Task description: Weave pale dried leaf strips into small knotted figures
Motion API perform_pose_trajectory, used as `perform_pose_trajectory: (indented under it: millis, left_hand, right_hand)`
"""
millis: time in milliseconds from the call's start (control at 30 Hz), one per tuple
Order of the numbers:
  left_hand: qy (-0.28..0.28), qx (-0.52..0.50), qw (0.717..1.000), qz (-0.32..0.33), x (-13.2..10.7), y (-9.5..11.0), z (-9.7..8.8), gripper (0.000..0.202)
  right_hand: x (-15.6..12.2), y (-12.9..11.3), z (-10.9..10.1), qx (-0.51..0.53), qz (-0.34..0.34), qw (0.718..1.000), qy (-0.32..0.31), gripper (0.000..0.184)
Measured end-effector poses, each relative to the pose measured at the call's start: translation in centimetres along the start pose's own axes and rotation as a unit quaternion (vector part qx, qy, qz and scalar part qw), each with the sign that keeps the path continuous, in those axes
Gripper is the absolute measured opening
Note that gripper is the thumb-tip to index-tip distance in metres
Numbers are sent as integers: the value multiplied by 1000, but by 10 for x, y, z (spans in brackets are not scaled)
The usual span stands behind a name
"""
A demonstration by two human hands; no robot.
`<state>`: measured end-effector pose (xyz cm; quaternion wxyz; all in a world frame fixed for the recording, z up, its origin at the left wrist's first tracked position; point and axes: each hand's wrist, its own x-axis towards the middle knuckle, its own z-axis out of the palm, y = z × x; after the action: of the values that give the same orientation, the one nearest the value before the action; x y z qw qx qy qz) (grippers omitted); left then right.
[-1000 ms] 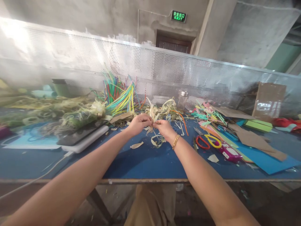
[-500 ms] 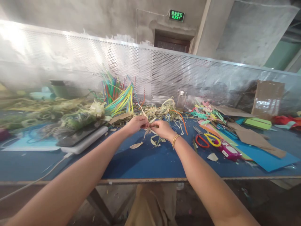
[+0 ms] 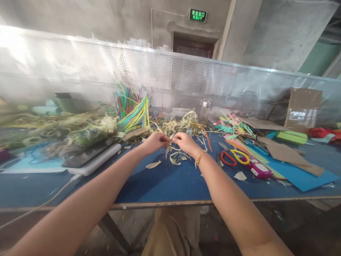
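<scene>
Over the blue table [image 3: 165,188], my left hand [image 3: 157,142] is closed, its thumb and fingers pinching a thin, pale dried husk strip [image 3: 167,151]. My right hand [image 3: 185,143], with a gold bracelet at the wrist, pinches the same strip from the other side. The fingertips of both hands nearly meet, and part of the strip is hidden between them. Beneath the hands lie curled husk scraps [image 3: 176,159] and one loose pale husk piece [image 3: 153,164]. Just behind them is a tangled heap of dried husk [image 3: 183,122].
Scissors [image 3: 228,158] with red and yellow handles lie at right beside a purple box [image 3: 259,168], blue paper [image 3: 295,177] and cardboard [image 3: 293,156]. Colourful pipe cleaners [image 3: 133,110] and a bottle [image 3: 205,112] stand behind. A white power bank [image 3: 93,161] with a cable lies left.
My right hand has turned slightly, and its fingertips have come up a little beside the left ones. Both hands keep pinching the husk strip. The view has shifted slightly.
</scene>
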<state>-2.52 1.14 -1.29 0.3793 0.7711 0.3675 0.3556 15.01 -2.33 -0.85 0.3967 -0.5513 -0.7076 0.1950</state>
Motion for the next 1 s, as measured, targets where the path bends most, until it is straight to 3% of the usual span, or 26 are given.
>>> perform_pose_trajectory:
  millis: [167, 267, 333, 400, 467, 567, 667, 1000]
  left_hand:
    - [59, 59, 996, 7, 3, -4, 0, 19]
    - [73, 74, 994, 26, 2, -5, -1, 15]
    - [70, 48, 996, 33, 2, -5, -1, 17]
    - [60, -9, 998, 31, 1, -4, -1, 21]
    - [48, -63, 996, 32, 0, -2, 1, 26]
    - [33, -90, 995, 41, -1, 3, 2, 29]
    - [25, -81, 995, 47, -3, 8, 2, 30]
    - [-2, -90, 995, 51, -1, 3, 1, 30]
  right_hand:
    - [-4, -7, -3, 27, -67, 997, -24, 19]
    - [-10, -18, -11, 83, -116, 985, -93, 25]
    - [-13, -25, -18, 148, -135, 970, -137, 40]
    - [-12, -27, -24, 192, -126, 968, -99, 54]
    - [-8, -21, -26, 190, -98, 977, -8, 56]
    - [1, -5, -22, 104, -89, 987, 81, 31]
    - [6, 6, -14, 7, -112, 990, 86, 13]
    - [0, -4, -7, -92, -171, 979, 63, 7]
